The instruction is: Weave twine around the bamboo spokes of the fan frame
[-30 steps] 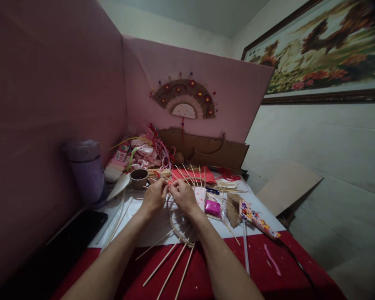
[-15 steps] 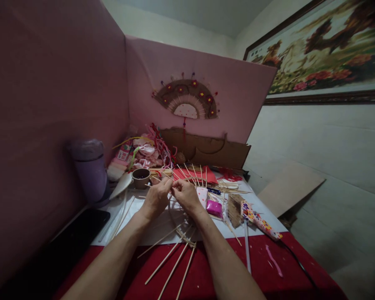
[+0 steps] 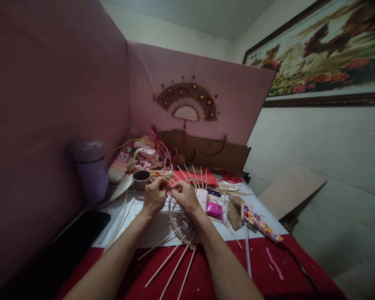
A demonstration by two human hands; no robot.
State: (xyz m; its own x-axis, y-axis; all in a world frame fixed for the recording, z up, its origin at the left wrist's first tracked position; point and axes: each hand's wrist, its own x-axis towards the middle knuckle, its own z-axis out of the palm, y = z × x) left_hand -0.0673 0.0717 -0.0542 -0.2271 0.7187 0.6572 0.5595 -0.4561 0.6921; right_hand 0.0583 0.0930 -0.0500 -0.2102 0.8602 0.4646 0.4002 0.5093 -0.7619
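Note:
A ring-shaped frame point(image 3: 174, 223), wrapped in pale cord, has thin wooden sticks point(image 3: 163, 264) fanning outward around it. At its far left rim my left hand point(image 3: 155, 196) is closed in a pinch; what sits between its fingertips is too small to make out. Right beside it, my right hand point(image 3: 185, 197) has thumb and finger closed at the rim, its fingertips nearly touching the left ones. My right wrist and forearm cover part of the frame. More sticks stand up beyond my hands, over a red sheet point(image 3: 211, 176).
A brown cup point(image 3: 141, 180) stands left of my hands, near a purple tumbler point(image 3: 92, 175) and a black phone point(image 3: 90, 225). To the right lie a magenta packet point(image 3: 215, 211), cardboard point(image 3: 235, 212) and a flower-patterned glue gun point(image 3: 259, 223) with its cord. A decorated fan point(image 3: 190, 93) hangs behind.
My left hand has shifted slightly left and turned, its fingers drawing a little apart from the right ones. The right hand stays nearly in place at the rim.

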